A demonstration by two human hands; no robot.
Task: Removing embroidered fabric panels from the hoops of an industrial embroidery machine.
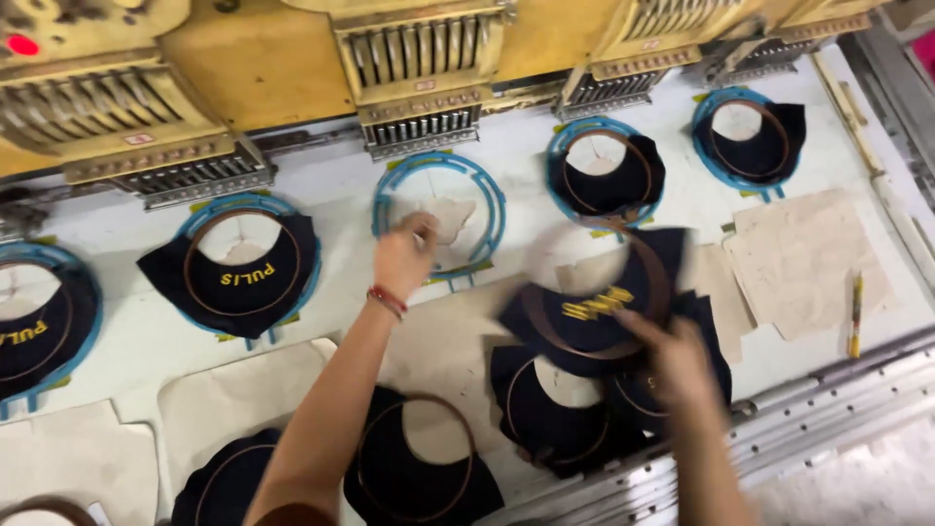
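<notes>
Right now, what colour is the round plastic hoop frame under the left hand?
Blue round plastic hoop frame, clearest in the head view.

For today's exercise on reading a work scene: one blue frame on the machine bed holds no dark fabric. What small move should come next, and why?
Probably bring the hooped dark piece in the right hand across to the empty blue frame. The left hand already rests on the backing paper there, while the neighbouring frames hold dark pieces.
</notes>
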